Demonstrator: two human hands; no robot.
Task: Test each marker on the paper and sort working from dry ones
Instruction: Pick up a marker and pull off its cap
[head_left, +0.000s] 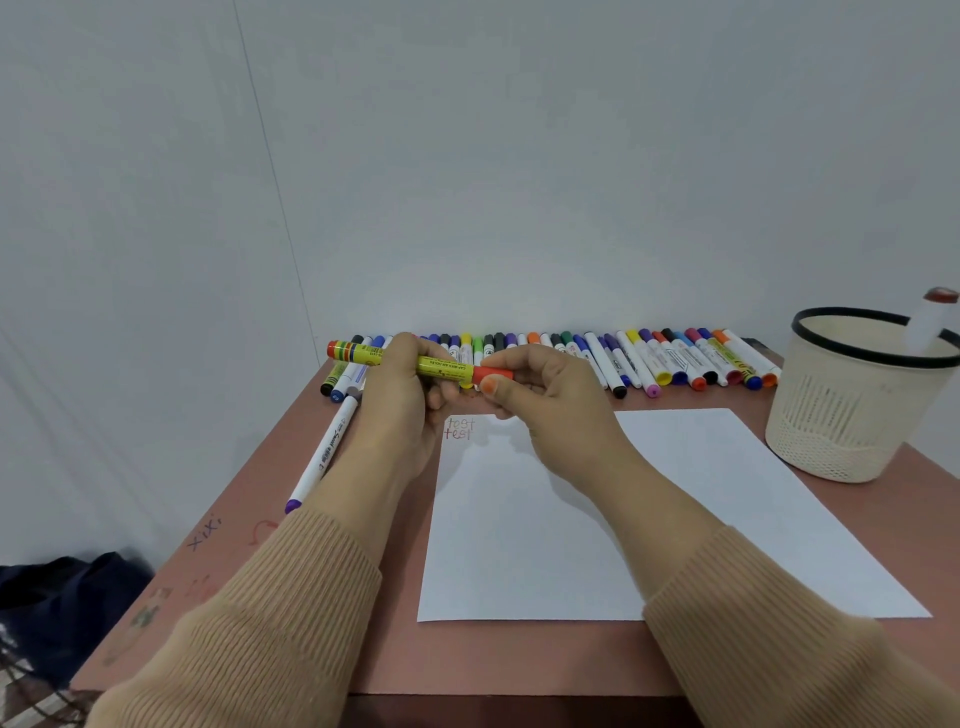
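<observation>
A yellow marker with an orange cap is held level above the top edge of the white paper. My left hand grips its barrel. My right hand pinches the orange cap at the marker's right end. The word "test" is written twice in reddish ink at the paper's top left corner. A long row of markers in many colours lies along the wall behind my hands.
A cream basket with a black rim stands at the right and holds one white marker with a red cap. A white marker with a purple cap lies by the table's left edge. A dark bag sits on the floor.
</observation>
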